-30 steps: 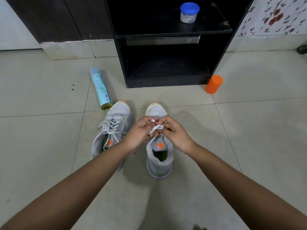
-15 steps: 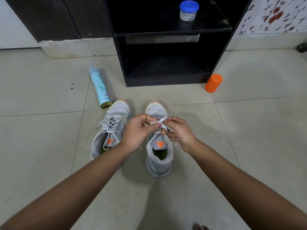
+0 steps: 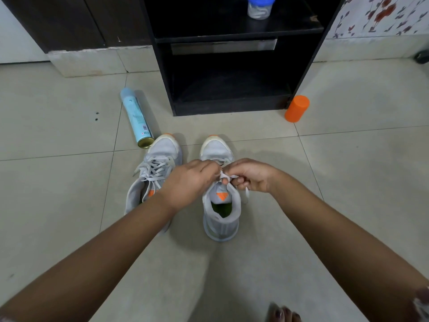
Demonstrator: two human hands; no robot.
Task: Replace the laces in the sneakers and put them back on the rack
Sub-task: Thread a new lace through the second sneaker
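**Hidden or cut off.** Jar [image 3: 258, 8] on the upper shelf of the rack [image 3: 232, 105]: lid cropped by the top edge. Eyelet rows of the right sneaker [image 3: 220, 219]: covered by both hands, so how far it was laced could not be told. Left forearm crossed the heel of the left sneaker [image 3: 160, 156]. Toes [image 3: 284, 313] partly cropped at the bottom edge.

**Hands.** Left hand [image 3: 190, 182] and right hand [image 3: 251, 175] were both curled, pinching the lace [image 3: 226, 176] over the tongue. One loose end hung just beside the right sneaker's collar.

**Change from half a second earlier.** Hands had drawn closer, knuckles nearly meeting. The strip of lace showing between them was shorter. More of the jar was out of view.

**Materials and shapes.**
- Both sneakers stood on the tiled floor [image 3: 348, 182] in front of the rack, toes toward it: grey mesh, orange triangle on the tongue, green insole. The left one was laced with flat grey laces.
- Rack: black board, chipped at one shelf corner.
- Spray can [image 3: 137, 117]: pale blue metal cylinder, lying down, its base touching the left sneaker's toe.
- Orange cylinder [image 3: 296, 109]: smooth plastic, by the rack's corner.
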